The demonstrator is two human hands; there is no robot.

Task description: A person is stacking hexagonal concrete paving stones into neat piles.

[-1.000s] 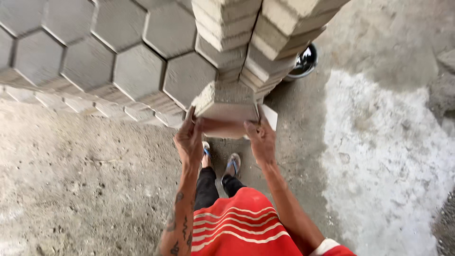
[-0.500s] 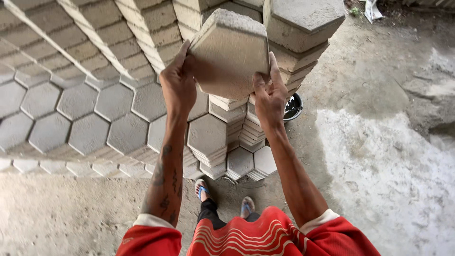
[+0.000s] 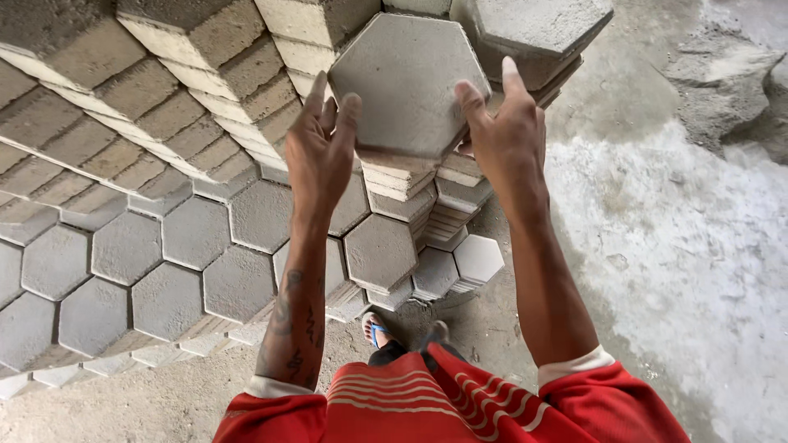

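Note:
A grey hexagonal concrete paver lies flat on top of a tall stack of the same pavers. My left hand is at the paver's left edge with fingers spread, fingertips touching it. On the right edge rests my right hand, thumb and fingers against the block. Both arms reach up from red striped sleeves.
Stepped stacks of hexagonal pavers rise at the upper left, with lower rows below them. Another stack stands at the upper right. Pale concrete floor spreads to the right. My sandalled feet stand below.
I have lifted a paver from the low stack up to the top of the tall stack and laid it flat. My fingers have loosened from gripping its sides.

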